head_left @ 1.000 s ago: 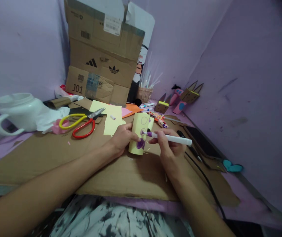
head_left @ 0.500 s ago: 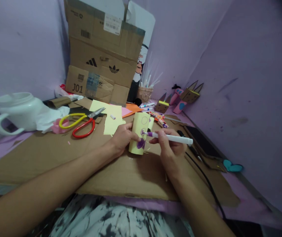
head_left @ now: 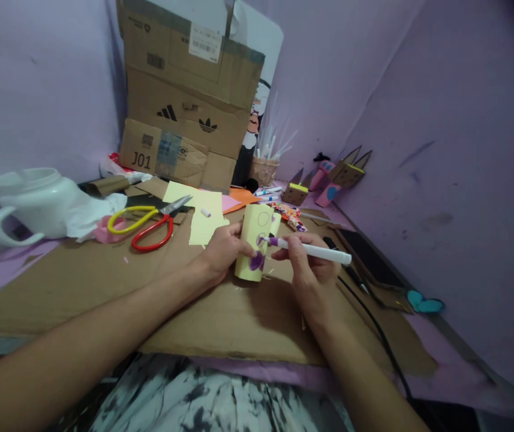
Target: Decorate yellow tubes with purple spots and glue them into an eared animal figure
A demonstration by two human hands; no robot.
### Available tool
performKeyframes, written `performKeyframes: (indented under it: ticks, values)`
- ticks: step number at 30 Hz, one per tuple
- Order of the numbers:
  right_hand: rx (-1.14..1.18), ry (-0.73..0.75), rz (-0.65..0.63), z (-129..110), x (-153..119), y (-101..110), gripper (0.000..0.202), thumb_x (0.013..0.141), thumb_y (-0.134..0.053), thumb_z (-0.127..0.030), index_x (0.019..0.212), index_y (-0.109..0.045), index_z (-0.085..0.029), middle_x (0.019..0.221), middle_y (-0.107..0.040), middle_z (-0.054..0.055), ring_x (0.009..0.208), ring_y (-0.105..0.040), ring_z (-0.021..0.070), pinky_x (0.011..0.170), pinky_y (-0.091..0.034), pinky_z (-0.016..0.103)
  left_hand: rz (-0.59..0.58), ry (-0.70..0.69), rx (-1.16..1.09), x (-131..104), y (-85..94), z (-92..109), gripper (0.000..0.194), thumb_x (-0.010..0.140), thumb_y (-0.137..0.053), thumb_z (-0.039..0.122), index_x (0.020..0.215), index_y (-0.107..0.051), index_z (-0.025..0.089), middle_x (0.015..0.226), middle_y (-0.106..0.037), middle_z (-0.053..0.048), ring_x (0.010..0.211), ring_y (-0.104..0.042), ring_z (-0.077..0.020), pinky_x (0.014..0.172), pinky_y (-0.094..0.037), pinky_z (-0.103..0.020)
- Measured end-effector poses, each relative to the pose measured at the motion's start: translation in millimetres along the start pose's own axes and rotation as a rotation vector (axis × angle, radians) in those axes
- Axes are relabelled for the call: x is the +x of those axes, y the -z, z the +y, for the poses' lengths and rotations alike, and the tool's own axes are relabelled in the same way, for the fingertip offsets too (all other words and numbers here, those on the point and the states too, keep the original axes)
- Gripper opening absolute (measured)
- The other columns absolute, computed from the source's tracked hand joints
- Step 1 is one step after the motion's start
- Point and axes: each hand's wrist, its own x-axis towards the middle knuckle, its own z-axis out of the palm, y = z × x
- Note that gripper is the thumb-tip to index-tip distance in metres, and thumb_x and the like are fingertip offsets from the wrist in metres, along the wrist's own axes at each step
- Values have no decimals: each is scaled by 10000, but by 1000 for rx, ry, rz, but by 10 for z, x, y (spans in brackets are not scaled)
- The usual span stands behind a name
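A pale yellow paper tube (head_left: 250,231) stands on the brown cardboard sheet, with outlined circles and purple-filled spots on its front. My left hand (head_left: 226,252) grips the tube from its left side, one finger lying across the front by the big purple spot. In my right hand (head_left: 308,267) is a white marker (head_left: 324,253) with a purple end. Its tip touches the tube at a small, partly coloured circle. Just behind the tube is a second pale yellow piece, partly hidden. The marker's likely cap (head_left: 206,212) lies on yellow paper (head_left: 203,231).
Scissors (head_left: 153,223) with yellow and red handles lie left, beside a white teapot-like jug (head_left: 36,204). A large cardboard box (head_left: 189,90) rises behind. Cardboard figures (head_left: 297,189), a dark phone-like slab (head_left: 369,258) and a black cable (head_left: 378,330) are on the right.
The marker tip has shifted very slightly upward on the small circle. My left hand and the tube stay practically where they were.
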Motion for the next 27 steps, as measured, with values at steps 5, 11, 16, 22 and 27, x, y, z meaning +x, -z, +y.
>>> performKeyframes:
  ticks: [5,11,16,22,27]
  values:
    - [-12,8,-51,-22,-6,-1,159,858,-578,-313,817,-639,-172,624,-672,-1,543,-661,136,512,-507,230,-25,-5,11,8,5,-9,417,441,-618,21,844,-661,122,774,-690,-50,719,-624,-221,619,-510,-332]
    - [-20,-19,-84,-44,-22,0,169,852,-574,-322,794,-631,-173,612,-672,6,538,-657,141,499,-502,231,-11,-13,12,-4,-3,3,392,443,-609,14,820,-636,118,738,-677,-45,653,-620,-201,583,-510,-322]
    - [-20,-37,-98,-42,-18,0,183,845,-574,-336,787,-631,-172,598,-663,3,519,-653,141,482,-506,231,-1,2,16,-9,-9,10,411,441,-610,12,839,-626,113,716,-672,-47,625,-623,-209,559,-515,-330]
    - [-31,-19,-87,-57,-8,-3,177,842,-574,-318,770,-628,-165,604,-662,9,521,-657,141,480,-518,229,-4,-11,20,7,2,-10,405,441,-609,12,833,-634,113,746,-683,-52,666,-628,-211,593,-519,-329]
    - [-33,-19,-69,-21,-14,-3,182,847,-577,-329,790,-635,-167,610,-671,4,517,-657,143,491,-525,237,-9,-30,40,19,14,-19,401,437,-618,18,824,-649,116,791,-697,-58,740,-632,-226,651,-520,-340]
